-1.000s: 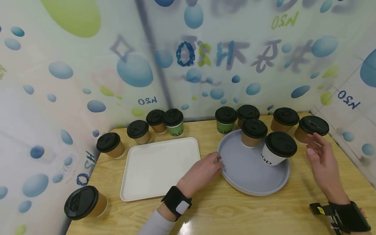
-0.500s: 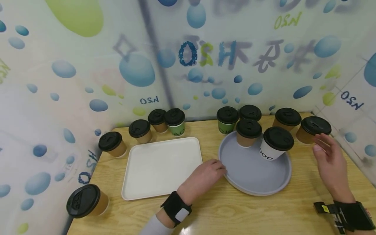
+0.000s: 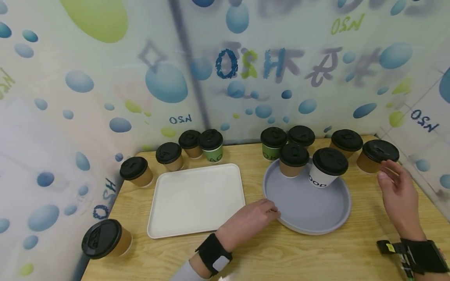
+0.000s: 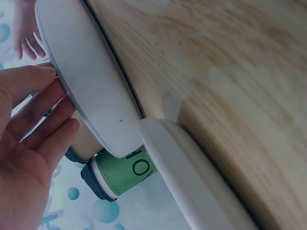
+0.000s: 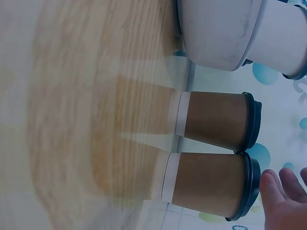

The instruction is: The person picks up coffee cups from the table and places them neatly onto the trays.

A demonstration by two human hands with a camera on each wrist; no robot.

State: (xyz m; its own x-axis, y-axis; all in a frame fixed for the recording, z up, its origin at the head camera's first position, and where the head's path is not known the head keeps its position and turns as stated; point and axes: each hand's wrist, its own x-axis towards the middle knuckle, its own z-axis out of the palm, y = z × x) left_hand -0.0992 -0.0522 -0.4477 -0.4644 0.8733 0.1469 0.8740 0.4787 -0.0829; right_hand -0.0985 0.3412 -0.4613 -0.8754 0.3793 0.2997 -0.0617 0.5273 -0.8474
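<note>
Left hand (image 3: 251, 220), fingers straight, steadies the near-left rim of the grey round tray (image 3: 309, 228), which carries a brown cup (image 3: 293, 160) and a white cup (image 3: 327, 168). Right hand (image 3: 399, 193), fingers spread and empty, nears the rightmost brown lidded cup (image 3: 376, 157); best gripped round the body, kept upright.

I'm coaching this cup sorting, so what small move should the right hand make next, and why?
Probably close the right hand around the brown cup at the far right: its open fingers are beside that cup, while the left hand touches the grey round tray.
</note>
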